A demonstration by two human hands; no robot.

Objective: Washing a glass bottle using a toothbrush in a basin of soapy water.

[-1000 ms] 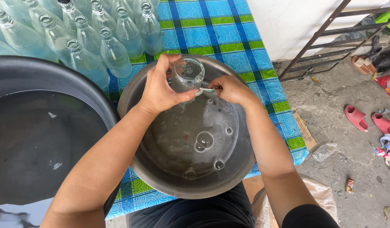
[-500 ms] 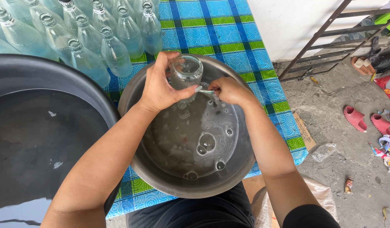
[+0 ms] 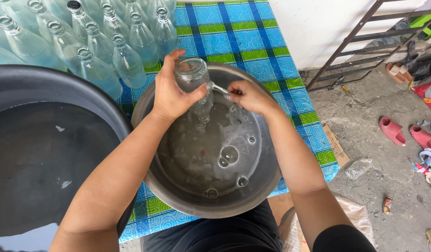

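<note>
— Head view first: what fills the left side?
— A big dark tub (image 3: pixel 42 154) of water, on the bench (image 3: pixel 253 42) with its blue-and-green checked cloth. Just right of it sits a metal basin (image 3: pixel 178 198) of soapy water.
— And at the far left?
— Clear empty bottles (image 3: pixel 98 51), crowded together.
— The hands?
— Left hand (image 3: pixel 171 91) wraps around a glass bottle (image 3: pixel 192 77), held over the basin's far edge. Right hand (image 3: pixel 248 95) pinches a thin brush handle (image 3: pixel 219 88) reaching to the bottle.

Left hand (image 3: pixel 171 93), right hand (image 3: pixel 248 95) clenched, close.
</note>
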